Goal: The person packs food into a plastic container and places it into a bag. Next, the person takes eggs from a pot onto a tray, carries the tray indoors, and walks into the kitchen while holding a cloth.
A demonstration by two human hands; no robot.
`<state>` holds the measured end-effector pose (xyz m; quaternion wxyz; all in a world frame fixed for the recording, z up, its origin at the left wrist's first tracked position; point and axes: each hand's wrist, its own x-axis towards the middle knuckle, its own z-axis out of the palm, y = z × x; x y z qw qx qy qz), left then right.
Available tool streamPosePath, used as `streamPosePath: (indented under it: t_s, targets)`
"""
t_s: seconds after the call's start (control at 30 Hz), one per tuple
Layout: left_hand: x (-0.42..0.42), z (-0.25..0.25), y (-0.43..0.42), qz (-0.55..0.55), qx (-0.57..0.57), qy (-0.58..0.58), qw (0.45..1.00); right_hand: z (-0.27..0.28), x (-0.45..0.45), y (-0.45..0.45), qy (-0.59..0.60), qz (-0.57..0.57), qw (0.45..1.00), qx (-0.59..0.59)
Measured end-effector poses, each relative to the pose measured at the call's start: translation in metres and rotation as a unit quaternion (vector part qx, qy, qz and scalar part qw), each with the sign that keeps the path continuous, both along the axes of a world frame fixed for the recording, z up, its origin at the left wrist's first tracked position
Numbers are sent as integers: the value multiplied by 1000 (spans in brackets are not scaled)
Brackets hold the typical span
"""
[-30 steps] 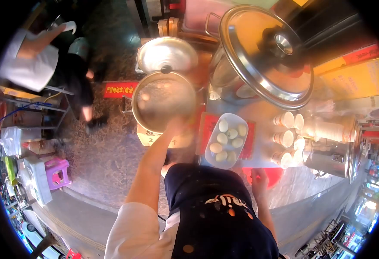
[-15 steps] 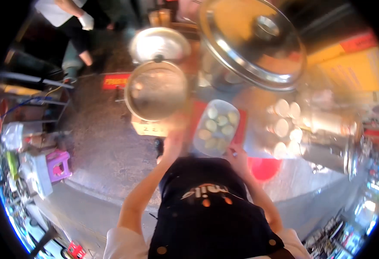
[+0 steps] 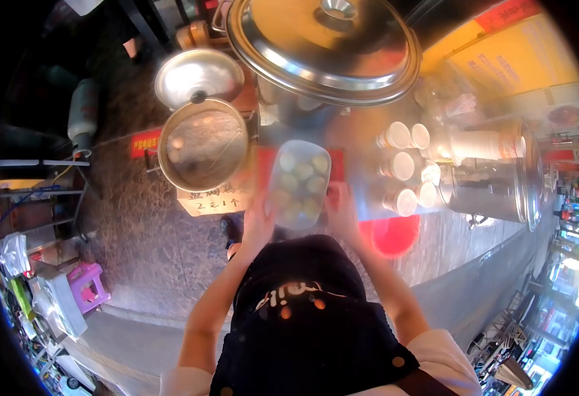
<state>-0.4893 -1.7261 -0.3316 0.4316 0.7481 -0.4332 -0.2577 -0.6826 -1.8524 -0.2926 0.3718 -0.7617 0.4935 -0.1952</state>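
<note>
Egg container (image 3: pixel 303 146) is now flanked on both sides: left hand (image 3: pixel 258 218) has moved from the pot (image 3: pixel 204 189), right hand (image 3: pixel 343 210) has come alongside; whether either clamps it, I cannot tell.

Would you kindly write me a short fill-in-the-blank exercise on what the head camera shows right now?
1. The left hand and right hand are on opposite sides of a plastic container holding several ____.
2. In the picture, the paper cups are to the ____ of that container.
3. The open pot is to its ____.
4. On the cardboard sign, the lower line begins with the digit ____.

Missing words: eggs; right; left; 2.
</note>
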Motion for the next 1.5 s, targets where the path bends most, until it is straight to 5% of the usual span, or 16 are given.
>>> streamPosePath:
  t_s: [0.3,0.5,0.8,0.93,1.03,1.13,1.3,1.5]
  targets:
    - [-5,18,3,5,54,98,994,19,22,-43,68,154,983,-73]
    - [-11,9,20,26,82,123,989,13,28,-48,80,160,983,-48]
    - [-11,15,17,20,108,123,986,19,62,-53,159,277,916,-245]
    - [-6,5,18,1,109,85,990,18,65,-50,122,283,923,-230]
    - [-7,-21,20,7,91,164,982,21,64,-32,84,305,920,-231]
    - [-7,-11,15,36,138,331,933,14,65,-16,64,289,927,-228]
    - [-11,-33,15,57,133,445,884,8,27,-3,27,180,955,-236]
    - [-7,-18,15,50,86,512,853,-28,-11,26,-39,-45,998,-1]
